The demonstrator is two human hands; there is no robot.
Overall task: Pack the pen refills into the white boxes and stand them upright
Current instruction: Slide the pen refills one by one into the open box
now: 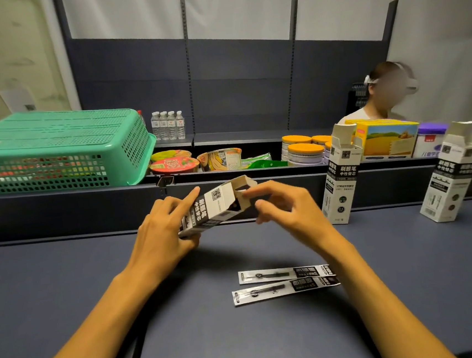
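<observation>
My left hand (pixel 164 229) grips a white and black refill box (pixel 217 206), tilted with its open end up and to the right, above the dark table (pixel 80 280). My right hand (pixel 283 203) pinches a flap at that open end between thumb and forefinger. Two packaged pen refills (pixel 286 282) lie flat side by side on the table below my hands. Two more white boxes stand upright with their top flaps open, one (pixel 341 180) right of my hands and another (pixel 451 178) near the right edge.
An upturned green plastic basket (pixel 53 150) sits at the back left. Behind the table's raised rear edge are water bottles (pixel 167 124), instant noodle cups (pixel 175 163), orange-lidded tins (pixel 302 149) and a yellow carton (pixel 386 138). A person with a headset (pixel 388 92) sits at the back right.
</observation>
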